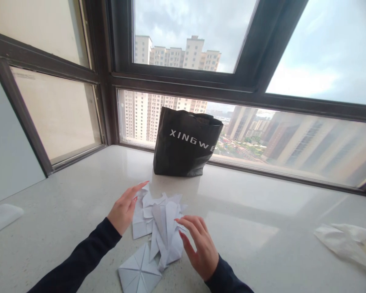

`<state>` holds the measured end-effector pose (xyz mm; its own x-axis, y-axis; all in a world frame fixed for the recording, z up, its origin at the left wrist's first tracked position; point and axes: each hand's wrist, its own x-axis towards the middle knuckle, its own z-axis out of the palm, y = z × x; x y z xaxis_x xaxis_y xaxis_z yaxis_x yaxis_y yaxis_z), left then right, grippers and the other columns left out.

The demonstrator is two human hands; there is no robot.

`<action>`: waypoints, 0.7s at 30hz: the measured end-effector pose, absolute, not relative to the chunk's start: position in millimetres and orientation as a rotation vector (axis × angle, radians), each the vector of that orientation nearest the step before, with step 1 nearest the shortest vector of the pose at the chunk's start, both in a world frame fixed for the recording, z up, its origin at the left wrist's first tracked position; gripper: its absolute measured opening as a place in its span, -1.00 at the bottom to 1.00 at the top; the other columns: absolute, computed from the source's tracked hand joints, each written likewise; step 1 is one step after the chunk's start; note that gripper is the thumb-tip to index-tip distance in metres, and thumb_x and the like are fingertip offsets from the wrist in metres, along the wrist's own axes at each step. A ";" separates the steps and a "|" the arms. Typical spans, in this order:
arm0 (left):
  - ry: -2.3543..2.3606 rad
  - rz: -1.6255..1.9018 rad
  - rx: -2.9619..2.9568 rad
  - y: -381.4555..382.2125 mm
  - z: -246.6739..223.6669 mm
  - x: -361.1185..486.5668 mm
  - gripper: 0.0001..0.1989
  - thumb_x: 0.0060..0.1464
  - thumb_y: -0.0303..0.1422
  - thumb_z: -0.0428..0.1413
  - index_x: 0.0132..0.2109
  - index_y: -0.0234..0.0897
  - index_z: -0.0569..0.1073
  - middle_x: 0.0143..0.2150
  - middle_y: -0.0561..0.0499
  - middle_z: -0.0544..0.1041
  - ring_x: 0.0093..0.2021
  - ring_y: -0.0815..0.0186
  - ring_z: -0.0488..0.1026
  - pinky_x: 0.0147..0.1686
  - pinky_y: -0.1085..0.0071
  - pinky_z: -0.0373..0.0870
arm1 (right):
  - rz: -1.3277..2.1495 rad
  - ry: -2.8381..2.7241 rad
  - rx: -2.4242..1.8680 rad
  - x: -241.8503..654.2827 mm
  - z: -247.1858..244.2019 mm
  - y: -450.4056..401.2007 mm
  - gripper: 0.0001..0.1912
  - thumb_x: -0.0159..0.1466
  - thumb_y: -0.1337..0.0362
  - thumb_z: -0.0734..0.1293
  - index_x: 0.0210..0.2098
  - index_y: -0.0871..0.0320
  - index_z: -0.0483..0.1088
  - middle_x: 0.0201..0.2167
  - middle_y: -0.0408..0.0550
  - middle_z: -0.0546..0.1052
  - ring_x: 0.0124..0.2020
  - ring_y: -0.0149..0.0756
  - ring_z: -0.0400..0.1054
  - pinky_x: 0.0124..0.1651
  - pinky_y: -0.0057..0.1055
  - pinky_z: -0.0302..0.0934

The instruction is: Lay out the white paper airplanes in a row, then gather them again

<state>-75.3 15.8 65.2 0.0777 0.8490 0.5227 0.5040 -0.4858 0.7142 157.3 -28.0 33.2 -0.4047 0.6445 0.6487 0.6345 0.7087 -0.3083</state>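
Note:
A loose heap of folded white paper pieces (163, 219) lies on the pale stone sill between my hands. Below it, nearer to me, is a square of folded paper (140, 270) with creases meeting at its centre. My left hand (123, 209) is at the heap's upper left edge, fingers stretched out over the paper. At the heap's right side is my right hand (198, 244), fingers apart and bent, their tips over the paper's edge. Nothing shows held in either hand; whether the fingertips touch the paper I cannot tell.
Behind the heap a black bag (186, 142) with white lettering stands upright against the window. A crumpled white plastic wrapper (344, 242) lies at the right. Something white and flat (3, 217) rests at the left edge. Dark window frames border the sill (256, 203).

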 end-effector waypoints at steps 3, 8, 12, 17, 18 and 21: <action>1.491 1.255 2.178 22.1 50.4 -91.8 -0.60 -0.01 -0.47 -0.23 -0.09 -0.22 0.37 -0.19 -0.02 0.41 -0.16 0.27 0.35 -0.07 0.30 0.21 | 0.067 -2.134 -0.993 155.6 30.5 -26.5 -0.65 0.14 0.51 0.11 -0.09 0.17 0.21 -0.25 0.03 0.37 -0.21 -0.23 0.23 -0.20 -0.26 0.20; 1.698 1.118 2.342 31.0 22.1 -101.8 -0.63 -0.03 -0.42 -0.19 -0.12 -0.35 0.39 -0.09 -0.16 0.34 -0.09 0.17 0.33 -0.11 0.26 0.28 | 0.115 -2.156 -1.039 156.4 27.4 -25.3 -0.65 0.11 0.54 0.11 -0.13 0.16 0.21 -0.27 0.01 0.37 -0.22 -0.24 0.22 -0.19 -0.26 0.18; 1.821 1.028 2.472 25.5 13.9 -95.7 -0.32 -0.06 -0.26 -0.05 0.19 -0.36 -0.07 0.22 -0.20 -0.07 0.06 0.03 0.18 -0.08 0.17 0.26 | 0.133 -2.170 -1.062 156.8 24.4 -24.1 -0.65 0.10 0.54 0.11 -0.14 0.16 0.22 -0.28 0.00 0.37 -0.22 -0.23 0.22 -0.19 -0.27 0.18; 1.592 1.001 2.389 22.9 6.8 -84.4 -0.15 -0.16 -0.36 0.06 0.22 -0.23 -0.24 0.24 -0.14 -0.16 0.09 0.00 0.11 -0.17 0.20 0.35 | 0.161 -2.190 -1.082 156.6 23.2 -23.9 -0.62 0.08 0.56 0.11 -0.12 0.15 0.19 -0.28 0.00 0.37 -0.22 -0.22 0.20 -0.19 -0.26 0.16; 1.519 1.049 2.326 24.2 4.8 -83.0 -0.15 -0.18 -0.41 0.06 0.21 -0.22 -0.22 0.24 -0.14 -0.15 0.13 0.01 0.04 -0.20 0.24 0.38 | 0.168 -2.195 -1.083 156.6 23.0 -24.0 -0.61 0.08 0.56 0.11 -0.12 0.15 0.19 -0.28 0.00 0.37 -0.23 -0.22 0.20 -0.19 -0.25 0.16; 1.519 1.158 2.105 28.8 2.1 -83.1 -0.21 -0.23 -0.50 0.08 0.18 -0.23 -0.05 0.18 -0.17 -0.06 0.16 0.01 -0.06 -0.25 0.28 0.41 | 0.193 -2.209 -1.081 156.6 22.4 -24.2 -0.60 0.08 0.56 0.11 -0.11 0.15 0.18 -0.27 0.00 0.37 -0.23 -0.22 0.20 -0.19 -0.26 0.16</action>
